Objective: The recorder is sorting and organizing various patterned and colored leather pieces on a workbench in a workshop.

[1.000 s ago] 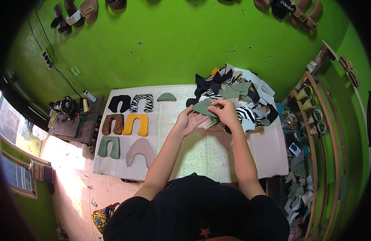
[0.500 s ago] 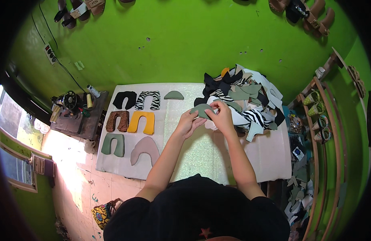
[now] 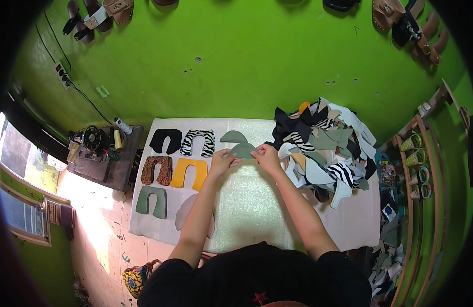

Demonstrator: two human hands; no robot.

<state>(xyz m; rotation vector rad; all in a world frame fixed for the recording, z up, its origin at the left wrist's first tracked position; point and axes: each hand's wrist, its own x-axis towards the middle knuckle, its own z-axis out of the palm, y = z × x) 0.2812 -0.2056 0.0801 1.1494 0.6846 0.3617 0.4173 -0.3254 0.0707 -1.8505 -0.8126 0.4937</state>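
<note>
Between both hands I hold a green half-moon piece (image 3: 243, 151) by its two ends. My left hand (image 3: 224, 161) pinches its left end, and my right hand (image 3: 267, 156) grips the right one. Just beyond it on the table lies a similar green half-moon piece (image 3: 233, 136). To the left are U-shaped pieces in neat stacks: black (image 3: 165, 140), zebra-striped (image 3: 197, 143), brown spotted (image 3: 157, 170), yellow (image 3: 189, 173) and green (image 3: 151, 201). A pinkish-grey arched piece (image 3: 185, 211) is partly hidden by my left forearm.
A big heap of mixed offcuts (image 3: 323, 148) covers the right rear of the white table (image 3: 251, 215). A sewing machine (image 3: 94, 140) stands on a separate stand at the left. Sandals (image 3: 418, 174) hang on a wooden rack at the right; more scraps lie below it.
Both hands have moved left and away from me with the green half-moon piece, toward the one on the table. My head view has shifted slightly.
</note>
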